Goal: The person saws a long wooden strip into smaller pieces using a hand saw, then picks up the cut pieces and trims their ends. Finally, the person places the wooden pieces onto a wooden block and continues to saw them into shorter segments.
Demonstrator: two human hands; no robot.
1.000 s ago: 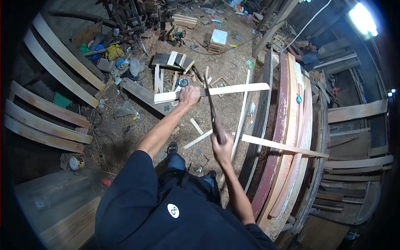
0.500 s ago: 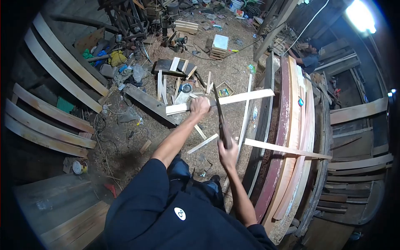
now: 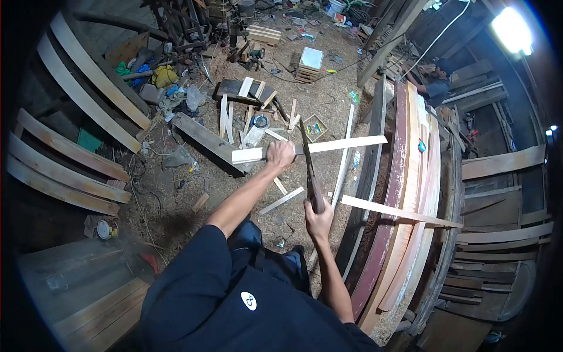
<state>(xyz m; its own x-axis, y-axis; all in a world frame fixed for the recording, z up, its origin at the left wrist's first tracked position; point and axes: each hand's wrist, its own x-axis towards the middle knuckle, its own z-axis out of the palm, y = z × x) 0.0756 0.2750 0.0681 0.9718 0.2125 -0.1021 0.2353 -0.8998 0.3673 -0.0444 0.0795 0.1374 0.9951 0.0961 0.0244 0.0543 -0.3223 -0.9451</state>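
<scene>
My left hand [image 3: 281, 154] is wrapped round a pale wooden strip [image 3: 346, 143], near its left part. The strip lies nearly level across the view, its right end slightly higher. My right hand [image 3: 319, 220] grips the handle of a saw [image 3: 309, 158]. The saw's dark blade crosses the strip just right of my left hand and points away from me. Whether its teeth are in the wood cannot be made out. A dark block, partly hidden, shows beside my left hand at the strip.
Long curved planks [image 3: 404, 193] stand at the right, with a narrow strip [image 3: 399, 209] across them. A thick beam [image 3: 205, 139] lies left of centre. Another person [image 3: 437, 85] is at the back right. Offcuts, a wooden box [image 3: 315, 128] and a stack with a white top [image 3: 311, 58] lie ahead.
The whole view has shifted slightly. My right hand and the saw have moved slightly relative to the strip; both hands keep their holds.
</scene>
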